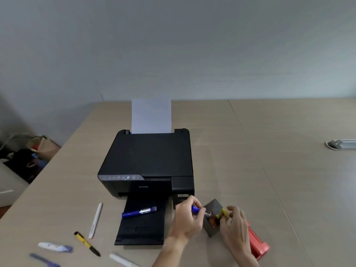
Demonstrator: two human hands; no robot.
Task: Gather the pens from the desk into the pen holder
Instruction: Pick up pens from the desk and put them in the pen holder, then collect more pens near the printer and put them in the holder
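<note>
A grey square pen holder (212, 209) stands on the desk in front of the printer's right corner, with orange and yellow pens inside. My left hand (187, 218) grips a blue marker (195, 209), its tip at the holder's opening. My right hand (234, 225) is on the holder's right side, fingers around a yellow pen (224, 212). Another blue marker (139, 212) lies on the printer's output tray. On the desk at the left lie a white pen (95, 220), a yellow-and-black pen (87, 243), a white-and-blue marker (55, 247), a blue pen (44, 260) and a second white pen (123, 260).
A black printer (148, 160) with a sheet of paper sits mid-desk, its output tray (142, 230) extended toward me. A red box (257, 245) lies right of the holder, behind my right hand. A metal cable cover (341, 144) is at the far right. Bags lie on the floor at the left.
</note>
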